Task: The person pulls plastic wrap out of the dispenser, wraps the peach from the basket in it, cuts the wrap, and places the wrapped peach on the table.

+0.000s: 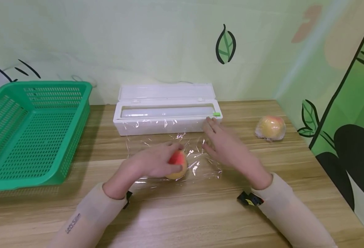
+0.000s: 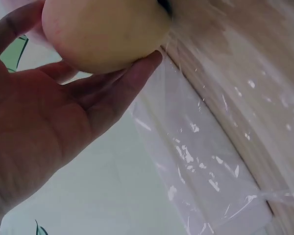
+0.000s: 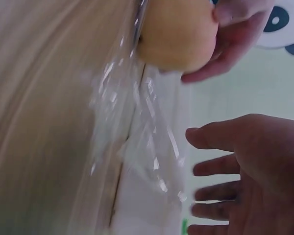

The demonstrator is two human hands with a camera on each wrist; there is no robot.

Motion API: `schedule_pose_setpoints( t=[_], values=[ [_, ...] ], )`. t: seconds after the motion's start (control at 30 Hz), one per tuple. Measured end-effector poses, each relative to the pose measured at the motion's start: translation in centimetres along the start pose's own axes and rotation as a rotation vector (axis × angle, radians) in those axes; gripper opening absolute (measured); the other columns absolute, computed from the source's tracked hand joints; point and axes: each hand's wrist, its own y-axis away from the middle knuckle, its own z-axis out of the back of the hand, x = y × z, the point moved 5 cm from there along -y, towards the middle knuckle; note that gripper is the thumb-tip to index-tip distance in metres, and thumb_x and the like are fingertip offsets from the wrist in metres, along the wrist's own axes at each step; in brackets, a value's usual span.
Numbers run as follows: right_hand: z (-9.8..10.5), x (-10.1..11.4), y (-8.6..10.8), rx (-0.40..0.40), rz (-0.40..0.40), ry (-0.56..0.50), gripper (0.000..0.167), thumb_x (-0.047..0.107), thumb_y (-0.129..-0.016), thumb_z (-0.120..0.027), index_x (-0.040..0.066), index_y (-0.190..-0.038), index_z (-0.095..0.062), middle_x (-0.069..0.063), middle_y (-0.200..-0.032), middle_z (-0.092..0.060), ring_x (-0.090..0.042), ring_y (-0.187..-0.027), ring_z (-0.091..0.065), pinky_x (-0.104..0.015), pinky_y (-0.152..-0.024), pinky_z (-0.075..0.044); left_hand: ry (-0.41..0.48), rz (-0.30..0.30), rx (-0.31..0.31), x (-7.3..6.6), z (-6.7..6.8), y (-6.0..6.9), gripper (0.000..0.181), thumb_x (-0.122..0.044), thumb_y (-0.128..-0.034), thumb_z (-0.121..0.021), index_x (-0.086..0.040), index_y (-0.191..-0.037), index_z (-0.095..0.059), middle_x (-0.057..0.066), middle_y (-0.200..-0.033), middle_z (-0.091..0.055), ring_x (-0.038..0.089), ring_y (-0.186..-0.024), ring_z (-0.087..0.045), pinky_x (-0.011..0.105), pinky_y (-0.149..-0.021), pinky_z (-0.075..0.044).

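Observation:
My left hand (image 1: 155, 161) grips a red and yellow fruit (image 1: 179, 166), thumb and fingers round its sides; the left wrist view shows the same fruit (image 2: 105, 32) at the top. Under and behind it, clear film (image 1: 197, 155) spreads over the table up to the front of a white wrap box (image 1: 166, 128), whose lid stands raised with a roll inside. My right hand (image 1: 231, 148) is near the box's right front corner, fingers extended and holding nothing; in the right wrist view this hand (image 3: 255, 171) has its fingers apart beside the film (image 3: 154, 142).
A green basket (image 1: 55, 172) stands on the left of the wooden table (image 1: 182, 217). At the right lies another fruit wrapped in film (image 1: 271, 127). A green slider (image 1: 216, 114) sits at the box's right end. The patterned wall (image 1: 157, 44) rises behind.

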Motion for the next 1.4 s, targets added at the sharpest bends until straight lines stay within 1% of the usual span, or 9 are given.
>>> schedule_pose_setpoints(
  t=[0.13, 0.27, 0.43, 0.63, 0.73, 0.9, 1.03, 1.2, 1.4],
  values=[
    [0.0, 1.9, 0.5, 0.017, 0.095, 0.023, 0.038, 0.026, -0.101, -0.067, -0.001, -0.128, -0.062, -0.017, -0.121, -0.067, -0.033, -0.106, -0.066, -0.046, -0.092, -0.054, -0.015, 0.0, -0.003, 0.1, 0.3, 0.5, 0.079, -0.049, -0.0957, -0.066, -0.01, -0.159, -0.037, 0.015, -0.152, -0.043, 0.032, -0.128, -0.052, 0.053, -0.101, -0.048],
    [-0.4, 3.2, 1.1, 0.085, 0.142, 0.016, 0.018, 0.025, -0.098, -0.071, 0.008, -0.095, -0.064, 0.0, -0.082, -0.062, -0.018, -0.071, -0.06, -0.036, -0.064, -0.053, -0.019, -0.002, -0.021, 0.2, 0.6, 1.0, 0.084, -0.047, -0.0899, -0.074, -0.012, -0.157, -0.039, 0.014, -0.15, -0.041, 0.033, -0.128, -0.051, 0.053, -0.099, -0.049],
    [-1.3, 4.4, 1.7, 0.217, 0.173, 0.02, 0.026, 0.026, -0.095, -0.075, 0.013, -0.082, -0.057, 0.004, -0.068, -0.05, -0.014, -0.062, -0.049, -0.034, -0.057, -0.046, -0.027, -0.036, -0.064, 0.1, 0.8, 1.7, 0.079, -0.041, -0.0863, -0.08, -0.012, -0.152, -0.045, 0.011, -0.14, -0.044, 0.028, -0.112, -0.057, 0.046, -0.086, -0.054],
    [-2.3, 5.1, 2.3, 0.312, 0.191, -0.029, 0.03, 0.028, -0.088, -0.082, 0.015, -0.079, -0.057, 0.006, -0.07, -0.05, -0.013, -0.064, -0.048, -0.032, -0.06, -0.045, -0.053, -0.109, -0.164, -0.2, 0.7, 2.5, 0.078, -0.028, -0.0807, -0.09, -0.01, -0.143, -0.048, 0.012, -0.135, -0.044, 0.034, -0.121, -0.05, 0.052, -0.099, -0.049],
    [-2.6, 5.2, 2.4, 0.314, 0.219, -0.033, 0.026, 0.023, -0.088, -0.08, 0.015, -0.079, -0.057, 0.006, -0.073, -0.05, -0.013, -0.066, -0.049, -0.032, -0.061, -0.046, -0.102, -0.067, -0.19, -0.4, 0.9, 2.9, 0.07, -0.026, -0.0776, -0.092, -0.005, -0.13, -0.05, 0.01, -0.12, -0.048, 0.032, -0.111, -0.052, 0.047, -0.096, -0.05],
    [-2.9, 5.3, 2.6, 0.298, 0.257, -0.018, 0.023, 0.016, -0.09, -0.079, 0.014, -0.079, -0.058, 0.005, -0.074, -0.048, -0.013, -0.067, -0.049, -0.031, -0.061, -0.047, -0.219, 0.05, -0.084, 0.1, 1.2, 4.0, 0.036, -0.028, -0.0796, -0.089, -0.005, -0.089, -0.062, 0.002, -0.082, -0.057, 0.022, -0.081, -0.056, 0.038, -0.074, -0.052],
    [-3.0, 5.3, 2.6, 0.314, 0.255, -0.02, 0.023, 0.014, -0.09, -0.078, 0.016, -0.078, -0.059, 0.006, -0.074, -0.049, -0.012, -0.068, -0.05, -0.03, -0.062, -0.047, -0.24, 0.078, 0.07, 1.1, 0.5, 4.7, 0.037, -0.02, -0.077, -0.089, -0.015, -0.063, -0.055, -0.004, -0.063, -0.053, 0.016, -0.067, -0.049, 0.032, -0.063, -0.046],
    [-3.0, 5.4, 2.7, 0.339, 0.281, -0.034, 0.022, 0.01, -0.092, -0.074, 0.018, -0.078, -0.059, 0.007, -0.075, -0.051, -0.011, -0.07, -0.052, -0.029, -0.065, -0.049, -0.179, 0.115, 0.191, 1.9, -1.1, 4.4, 0.035, -0.009, -0.0667, -0.093, -0.016, -0.069, -0.059, -0.005, -0.069, -0.056, 0.015, -0.068, -0.052, 0.032, -0.063, -0.048],
    [-3.0, 5.7, 2.6, 0.338, 0.317, -0.056, 0.026, 0.006, -0.094, -0.069, 0.019, -0.076, -0.056, 0.007, -0.072, -0.049, -0.011, -0.067, -0.049, -0.028, -0.062, -0.047, -0.242, 0.071, 0.189, 1.9, -2.1, 4.1, 0.034, 0.006, -0.0687, -0.081, -0.017, -0.061, -0.057, -0.006, -0.061, -0.051, 0.012, -0.062, -0.044, 0.029, -0.057, -0.043]
  ],
)
